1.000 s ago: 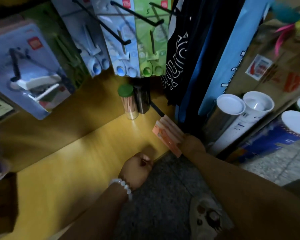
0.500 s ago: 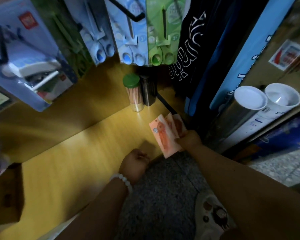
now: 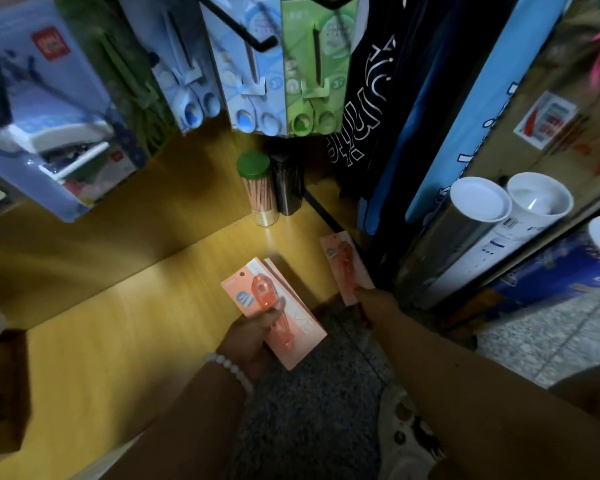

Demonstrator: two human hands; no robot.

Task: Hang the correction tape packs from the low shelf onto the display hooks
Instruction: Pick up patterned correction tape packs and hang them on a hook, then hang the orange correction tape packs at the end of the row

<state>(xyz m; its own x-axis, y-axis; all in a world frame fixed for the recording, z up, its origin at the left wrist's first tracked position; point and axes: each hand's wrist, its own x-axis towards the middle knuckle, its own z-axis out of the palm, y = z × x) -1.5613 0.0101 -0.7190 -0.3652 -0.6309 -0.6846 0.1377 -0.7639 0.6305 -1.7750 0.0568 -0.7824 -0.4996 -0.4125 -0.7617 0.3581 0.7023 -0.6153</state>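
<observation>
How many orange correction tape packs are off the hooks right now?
At least 3. A stack of orange carded correction tape packs, two or more by its edges, is in the left hand. A single orange pack is pinched by the right hand. The exact stack count is hidden.

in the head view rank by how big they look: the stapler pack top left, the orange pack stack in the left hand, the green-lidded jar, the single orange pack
1. stapler pack, though it hangs nearer the camera
2. orange pack stack in the left hand
3. and 4. green-lidded jar and single orange pack in the right hand: look alike, not ranked
</observation>
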